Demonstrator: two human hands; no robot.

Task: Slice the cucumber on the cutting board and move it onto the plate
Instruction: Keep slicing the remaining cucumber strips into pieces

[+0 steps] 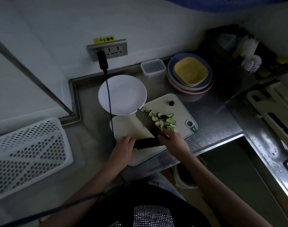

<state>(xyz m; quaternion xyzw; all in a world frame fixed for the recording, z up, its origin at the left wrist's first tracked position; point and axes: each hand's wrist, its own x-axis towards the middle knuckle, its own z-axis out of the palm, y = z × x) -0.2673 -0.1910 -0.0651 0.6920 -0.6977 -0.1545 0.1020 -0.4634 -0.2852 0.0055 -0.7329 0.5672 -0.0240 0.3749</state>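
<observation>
A white cutting board (128,126) lies on the steel counter. On its near part rests a dark uncut piece of cucumber (145,143), and my left hand (125,142) holds its left end. My right hand (172,141) grips the handle of a cleaver (146,121) whose blade slants up and left over the board, just right of the cucumber's cut end. Several cucumber slices (163,120) lie piled on the board's right half. A cut-off cucumber tip (171,102) sits at the board's far edge. The white plate (122,94), with nothing on it, overlaps the board's far left corner.
A stack of coloured plates with a yellow square dish (190,72) stands at the back right, beside a clear container (153,67). A perforated white basket (27,154) lies to the left. A dark cable (109,102) hangs from the wall socket across the plate. A sink opening (230,161) lies right.
</observation>
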